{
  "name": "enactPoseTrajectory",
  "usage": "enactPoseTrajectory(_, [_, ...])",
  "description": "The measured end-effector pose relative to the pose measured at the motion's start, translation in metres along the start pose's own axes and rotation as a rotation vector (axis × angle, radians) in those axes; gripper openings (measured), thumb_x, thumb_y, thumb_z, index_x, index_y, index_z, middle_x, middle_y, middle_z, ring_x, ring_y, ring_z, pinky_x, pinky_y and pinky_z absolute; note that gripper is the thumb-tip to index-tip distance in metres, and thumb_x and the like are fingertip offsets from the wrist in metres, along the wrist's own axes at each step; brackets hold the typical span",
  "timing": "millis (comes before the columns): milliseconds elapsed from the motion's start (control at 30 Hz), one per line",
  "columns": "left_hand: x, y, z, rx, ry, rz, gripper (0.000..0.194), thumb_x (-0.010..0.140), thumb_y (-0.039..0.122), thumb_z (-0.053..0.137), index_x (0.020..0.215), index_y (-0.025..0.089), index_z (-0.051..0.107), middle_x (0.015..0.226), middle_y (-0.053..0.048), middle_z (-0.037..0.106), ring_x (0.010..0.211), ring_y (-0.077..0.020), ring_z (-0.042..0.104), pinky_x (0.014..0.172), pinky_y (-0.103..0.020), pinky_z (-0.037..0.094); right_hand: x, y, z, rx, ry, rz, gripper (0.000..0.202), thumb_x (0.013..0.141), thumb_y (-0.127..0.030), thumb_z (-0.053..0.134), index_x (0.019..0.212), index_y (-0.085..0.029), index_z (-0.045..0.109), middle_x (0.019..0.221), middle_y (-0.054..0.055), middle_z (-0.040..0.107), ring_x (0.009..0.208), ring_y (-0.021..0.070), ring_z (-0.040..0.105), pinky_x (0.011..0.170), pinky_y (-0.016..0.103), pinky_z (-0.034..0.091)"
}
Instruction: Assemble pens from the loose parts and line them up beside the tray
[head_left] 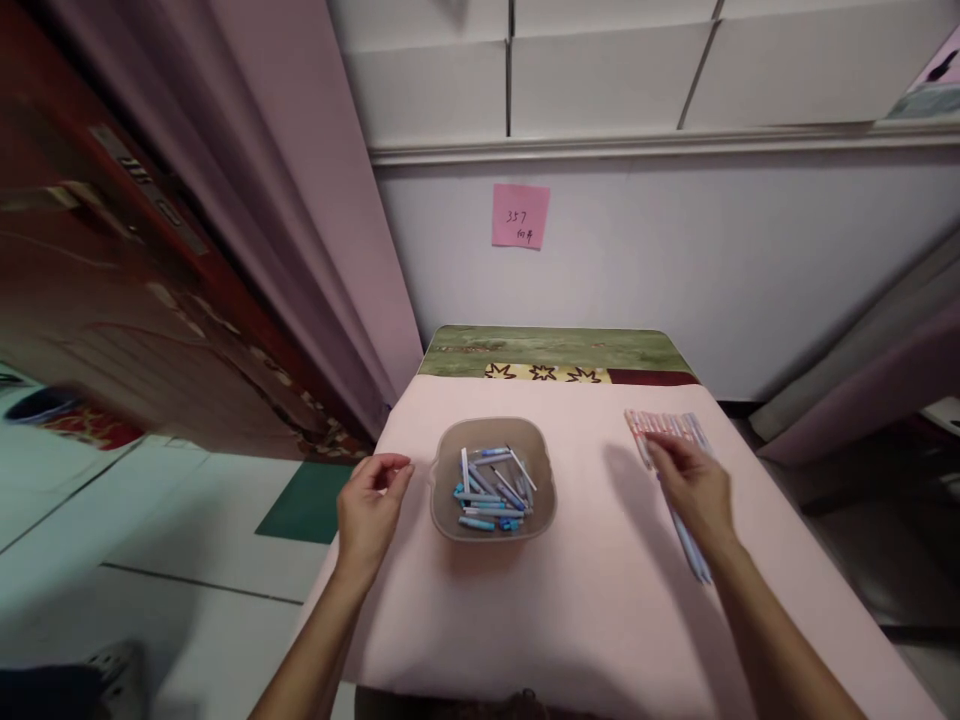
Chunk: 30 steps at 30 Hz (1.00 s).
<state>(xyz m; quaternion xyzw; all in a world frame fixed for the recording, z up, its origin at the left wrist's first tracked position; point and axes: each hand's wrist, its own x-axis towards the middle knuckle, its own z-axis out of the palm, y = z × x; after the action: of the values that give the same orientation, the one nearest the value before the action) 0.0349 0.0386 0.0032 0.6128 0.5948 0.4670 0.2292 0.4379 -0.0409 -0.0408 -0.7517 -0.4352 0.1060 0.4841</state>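
A beige bowl point(494, 535) stands on the pink-covered table, holding several blue and white pen parts point(491, 490). Just left of the bowl is my left hand point(373, 505), its thumb and fingertips pinched together; anything between them is too small to make out. My right hand point(691, 487) is over a row of pens point(675, 425) at the table's right side, fingers closed near the pens' left end. Whether it grips one is hidden. Below the palm, a few light blue pens point(690, 545) point toward the front edge.
The table's pink cover point(585, 600) leaves a green patterned strip point(555, 345) bare at the back. Behind it is a white wall with a pink note point(520, 216). A purple curtain and red-brown door point(150, 300) stand at the left. A person's shoe point(120, 680) shows lower left.
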Motion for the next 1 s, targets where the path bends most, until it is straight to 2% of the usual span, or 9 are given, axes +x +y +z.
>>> enactPoseTrajectory(133, [0.005,0.008,0.024,0.089,-0.160,0.163,0.010,0.076,0.028,0.060,0.078,0.020,0.065,0.075,-0.002,0.060,0.066,-0.0160,0.053,0.065,-0.027,0.041,-0.045,-0.053,0.040,0.128,-0.185,-0.134,0.028,0.084,-0.042,0.056,0.090,-0.019,0.072,0.088,0.007,0.072,0.075,0.0192,0.064,0.066,0.028,0.049])
enactPoseTrajectory(267, [0.010,0.010,0.055,0.187,-0.362,0.311,0.011,0.078,0.020,0.055,0.079,0.019,0.066,0.076,-0.003,0.060,0.069,-0.0171,0.055,0.064,-0.028,0.041,-0.066,-0.077,0.065,0.139,-0.296,-0.196,0.024,0.087,-0.035,0.054,0.089,-0.019,0.072,0.083,0.005,0.070,0.067,0.0160,0.061,0.063,0.026,0.047])
enactPoseTrajectory(433, [0.015,0.010,0.104,0.549,-0.729,0.755,0.020,0.085,0.014,0.047,0.091,0.018,0.066,0.091,-0.007,0.061,0.087,-0.0200,0.055,0.076,-0.031,0.040,-0.074,-0.078,0.077,0.228,-0.274,-0.115,0.027,0.087,-0.039,0.055,0.089,-0.018,0.072,0.080,0.005,0.070,0.066,0.0160,0.060,0.061,0.026,0.047])
enactPoseTrajectory(533, [0.013,0.007,0.131,0.598,-0.833,0.847,0.015,0.085,0.016,0.052,0.084,0.018,0.067,0.089,-0.007,0.061,0.089,-0.0211,0.054,0.080,-0.033,0.040,-0.075,-0.069,0.073,0.277,-0.227,-0.036,0.028,0.084,-0.042,0.057,0.089,-0.019,0.072,0.079,0.004,0.070,0.066,0.0166,0.062,0.063,0.026,0.049])
enactPoseTrajectory(633, [0.010,0.001,0.148,0.629,-0.890,0.902,0.015,0.085,0.014,0.051,0.085,0.017,0.066,0.093,-0.008,0.062,0.093,-0.0221,0.054,0.086,-0.035,0.038,-0.073,-0.062,0.066,0.289,-0.189,0.001,0.028,0.083,-0.043,0.059,0.089,-0.020,0.072,0.080,0.004,0.071,0.065,0.0170,0.063,0.064,0.027,0.051])
enactPoseTrajectory(733, [0.012,-0.003,0.149,0.647,-0.928,0.938,0.017,0.087,0.013,0.049,0.089,0.017,0.065,0.096,-0.009,0.062,0.096,-0.0228,0.053,0.090,-0.037,0.036,-0.071,-0.059,0.062,0.300,-0.171,0.023,0.029,0.082,-0.044,0.060,0.088,-0.020,0.073,0.079,0.005,0.071,0.065,0.0176,0.063,0.064,0.028,0.051])
enactPoseTrajectory(867, [0.019,0.002,0.131,0.665,-0.939,0.936,0.018,0.087,0.012,0.046,0.093,0.018,0.062,0.090,-0.009,0.063,0.092,-0.0228,0.055,0.090,-0.038,0.036,-0.070,-0.060,0.062,0.329,-0.186,0.039,0.029,0.081,-0.045,0.061,0.087,-0.019,0.073,0.078,0.005,0.071,0.066,0.0179,0.063,0.063,0.028,0.051])
enactPoseTrajectory(933, [0.019,0.007,0.117,0.608,-0.879,0.827,0.019,0.087,0.011,0.046,0.096,0.018,0.061,0.088,-0.009,0.064,0.091,-0.0227,0.056,0.090,-0.039,0.037,-0.071,-0.062,0.062,0.356,-0.197,0.049,0.028,0.081,-0.045,0.062,0.087,-0.019,0.072,0.079,0.005,0.071,0.066,0.0179,0.063,0.064,0.028,0.050])
enactPoseTrajectory(1000, [0.013,0.013,0.104,0.399,-0.754,0.549,0.013,0.087,0.017,0.047,0.090,0.019,0.060,0.085,-0.008,0.064,0.087,-0.0219,0.058,0.084,-0.038,0.041,-0.073,-0.064,0.064,0.396,-0.213,0.080,0.029,0.079,-0.045,0.063,0.087,-0.019,0.072,0.078,0.005,0.071,0.065,0.0177,0.062,0.062,0.028,0.050])
